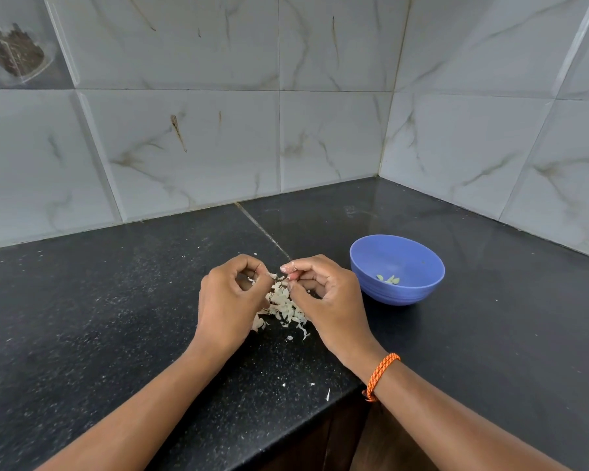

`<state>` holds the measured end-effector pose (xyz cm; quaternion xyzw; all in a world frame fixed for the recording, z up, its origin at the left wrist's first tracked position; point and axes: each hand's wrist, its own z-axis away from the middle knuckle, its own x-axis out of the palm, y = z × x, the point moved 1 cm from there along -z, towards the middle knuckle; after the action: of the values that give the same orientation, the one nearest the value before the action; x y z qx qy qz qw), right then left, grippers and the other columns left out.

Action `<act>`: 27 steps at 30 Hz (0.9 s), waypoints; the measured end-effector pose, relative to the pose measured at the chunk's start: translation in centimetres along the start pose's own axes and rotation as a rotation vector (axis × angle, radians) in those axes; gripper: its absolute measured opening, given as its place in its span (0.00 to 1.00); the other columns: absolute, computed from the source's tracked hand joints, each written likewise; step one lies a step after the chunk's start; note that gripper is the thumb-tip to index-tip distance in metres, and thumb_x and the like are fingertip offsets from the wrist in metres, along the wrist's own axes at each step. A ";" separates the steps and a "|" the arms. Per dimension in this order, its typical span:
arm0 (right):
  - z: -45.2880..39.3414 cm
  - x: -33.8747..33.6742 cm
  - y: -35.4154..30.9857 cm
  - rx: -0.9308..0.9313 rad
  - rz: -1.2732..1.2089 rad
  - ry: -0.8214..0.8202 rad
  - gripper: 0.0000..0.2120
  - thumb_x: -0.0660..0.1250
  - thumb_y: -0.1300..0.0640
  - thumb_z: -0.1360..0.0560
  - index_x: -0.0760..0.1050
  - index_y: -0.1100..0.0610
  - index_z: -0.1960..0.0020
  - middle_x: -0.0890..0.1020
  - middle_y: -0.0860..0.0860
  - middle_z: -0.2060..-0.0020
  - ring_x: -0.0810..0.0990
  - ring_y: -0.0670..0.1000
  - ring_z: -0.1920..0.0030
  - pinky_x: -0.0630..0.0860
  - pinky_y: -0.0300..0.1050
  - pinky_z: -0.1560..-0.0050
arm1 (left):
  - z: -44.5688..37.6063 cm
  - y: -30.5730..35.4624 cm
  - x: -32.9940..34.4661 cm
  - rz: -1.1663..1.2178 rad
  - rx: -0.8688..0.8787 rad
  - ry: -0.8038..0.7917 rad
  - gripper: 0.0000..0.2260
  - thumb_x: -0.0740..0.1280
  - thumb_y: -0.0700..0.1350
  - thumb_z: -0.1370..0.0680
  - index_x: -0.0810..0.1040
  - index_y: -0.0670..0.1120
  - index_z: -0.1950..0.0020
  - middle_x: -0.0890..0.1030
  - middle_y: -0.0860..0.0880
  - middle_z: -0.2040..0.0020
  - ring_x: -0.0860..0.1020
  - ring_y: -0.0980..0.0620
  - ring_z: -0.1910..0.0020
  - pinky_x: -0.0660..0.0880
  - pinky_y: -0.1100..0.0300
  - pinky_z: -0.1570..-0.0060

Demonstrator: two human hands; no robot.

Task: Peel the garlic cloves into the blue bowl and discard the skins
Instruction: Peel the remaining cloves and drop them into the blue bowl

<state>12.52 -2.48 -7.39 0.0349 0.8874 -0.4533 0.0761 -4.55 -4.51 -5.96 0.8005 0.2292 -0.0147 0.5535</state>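
At the counter's edge we see 2 hands over a heap of skins: the left hand curled, pinching a scrap, the right hand pinching a small clove; beyond to the right, the blue bowl holds a few peeled cloves

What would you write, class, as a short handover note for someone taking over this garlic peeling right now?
Left hand: fingers curled, pinching something small; I cannot tell what.
Right hand: pinching a small piece, probably a clove being peeled.
Skin pile lies on the black counter between the hands.
Blue bowl, right of the hands, holds a few peeled cloves.
Left: finish this clove, discard the skins.
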 end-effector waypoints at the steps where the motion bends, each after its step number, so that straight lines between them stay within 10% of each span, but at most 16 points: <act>1: 0.0 0.0 0.0 -0.001 0.005 -0.003 0.14 0.73 0.70 0.23 0.86 0.57 0.42 0.85 0.47 0.51 0.86 0.52 0.46 0.83 0.42 0.45 | 0.0 0.0 -0.1 0.010 -0.012 0.004 0.07 0.72 0.40 0.20 0.83 0.48 0.57 0.85 0.49 0.63 0.86 0.49 0.67 0.85 0.37 0.55; 13: -4.3 -4.6 -2.9 -0.139 0.392 0.052 0.16 0.71 0.72 0.25 0.85 0.55 0.45 0.82 0.49 0.51 0.85 0.46 0.54 0.74 0.29 0.56 | -0.3 0.3 -0.9 -0.081 -0.053 0.000 0.08 0.68 0.48 0.18 0.85 0.54 0.55 0.85 0.52 0.62 0.83 0.46 0.74 0.85 0.40 0.59; 27: -7.3 -12.7 -1.9 0.109 0.728 -0.007 0.22 0.64 0.75 0.25 0.81 0.53 0.41 0.78 0.52 0.48 0.85 0.53 0.56 0.75 0.44 0.56 | -1.6 -1.3 -1.5 -0.219 -0.046 0.007 0.09 0.74 0.43 0.20 0.87 0.57 0.56 0.87 0.58 0.62 0.85 0.53 0.72 0.86 0.43 0.62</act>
<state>24.02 2.45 0.48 0.3508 0.7911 -0.4433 0.2336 -6.78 -3.27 -6.02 0.7577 0.3176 -0.0669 0.5662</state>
